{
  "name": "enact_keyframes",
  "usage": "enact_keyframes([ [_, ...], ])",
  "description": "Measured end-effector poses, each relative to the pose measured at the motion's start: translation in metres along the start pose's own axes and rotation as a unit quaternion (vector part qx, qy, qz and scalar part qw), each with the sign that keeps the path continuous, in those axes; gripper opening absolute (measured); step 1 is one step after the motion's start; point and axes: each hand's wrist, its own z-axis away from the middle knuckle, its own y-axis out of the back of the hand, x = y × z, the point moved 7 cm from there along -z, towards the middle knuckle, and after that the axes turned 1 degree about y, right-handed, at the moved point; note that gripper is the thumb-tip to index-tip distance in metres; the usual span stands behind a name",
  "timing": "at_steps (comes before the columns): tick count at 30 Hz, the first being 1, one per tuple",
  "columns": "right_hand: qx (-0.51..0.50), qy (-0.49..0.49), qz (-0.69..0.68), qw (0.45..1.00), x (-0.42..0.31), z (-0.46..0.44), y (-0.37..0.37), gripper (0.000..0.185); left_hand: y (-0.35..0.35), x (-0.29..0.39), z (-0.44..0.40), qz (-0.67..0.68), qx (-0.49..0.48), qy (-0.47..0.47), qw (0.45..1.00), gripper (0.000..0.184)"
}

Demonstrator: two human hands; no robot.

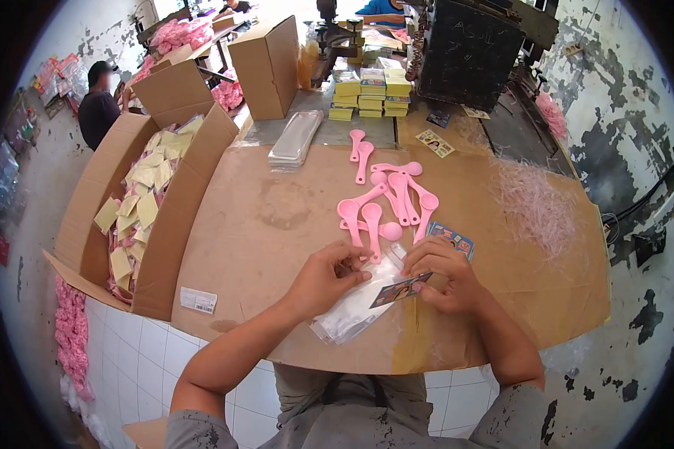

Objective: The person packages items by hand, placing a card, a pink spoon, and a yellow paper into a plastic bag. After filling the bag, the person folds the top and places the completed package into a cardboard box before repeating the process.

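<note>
Clear plastic bags (346,320) lie in a stack on the cardboard-covered table, close to my body. My left hand (329,278) is curled at the upper left edge of the top bag, its thumb and fingers on the plastic. In my right hand (448,278) is a blue printed card (398,290), held tilted over the bags between thumb and fingers. More blue cards (457,241) lie just beyond that hand, partly covered by it. Several pink plastic spoons (401,196) are spread past both hands, the nearest handles almost touching my left fingertips.
A large open carton (180,247) holding yellow-carded packets stands at the left. Farther back are another stack of clear bags (296,142), bundled yellow cards (371,93) and a dark machine (468,60). Plastic shreds (535,209) lie right. A person (99,108) sits far left.
</note>
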Motion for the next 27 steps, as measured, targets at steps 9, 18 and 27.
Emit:
enact_keyframes([
  [9, -0.051, -0.004, 0.03, 0.998, 0.004, 0.004, -0.015, 0.02, 0.0, -0.005, 0.0, -0.006, 0.016, 0.02, 1.0, 0.022],
  [18, -0.065, -0.068, 0.042, 0.995, 0.019, 0.006, -0.02, 0.015, 0.028, 0.014, -0.003, 0.223, 0.071, -0.001, 0.972, 0.024],
  [27, 0.218, -0.253, -0.23, 0.914, 0.047, 0.014, 0.007, 0.033, 0.018, 0.022, -0.001, 0.235, 0.015, -0.011, 0.972, 0.042],
])
